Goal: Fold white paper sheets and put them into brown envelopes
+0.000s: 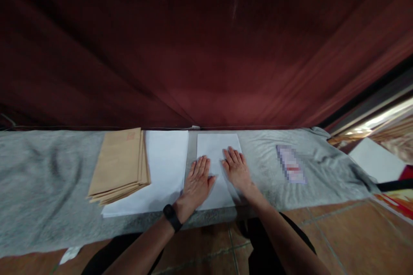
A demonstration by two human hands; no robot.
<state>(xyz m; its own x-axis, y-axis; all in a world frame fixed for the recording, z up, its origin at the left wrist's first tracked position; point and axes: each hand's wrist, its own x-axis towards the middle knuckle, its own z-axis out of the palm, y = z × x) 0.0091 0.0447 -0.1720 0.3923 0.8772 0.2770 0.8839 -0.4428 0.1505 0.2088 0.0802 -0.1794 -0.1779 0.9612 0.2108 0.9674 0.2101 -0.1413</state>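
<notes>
A white sheet of paper, longer than it is wide, lies before me; I cannot tell whether it is folded. My left hand lies flat on its left edge, fingers stretched out and the thumb pointing right. Across from it, my right hand rests flat near the right edge, fingers extended. Just left of the sheet is a stack of larger white paper. Several brown paper envelopes are piled on the left part of that stack, slightly fanned at the bottom.
A grey cloth covers the long surface. On its right lies a blurred purple-pink slip. Behind hangs a dark red curtain. A white board is at far right. Below, a white scrap lies on the tiled floor.
</notes>
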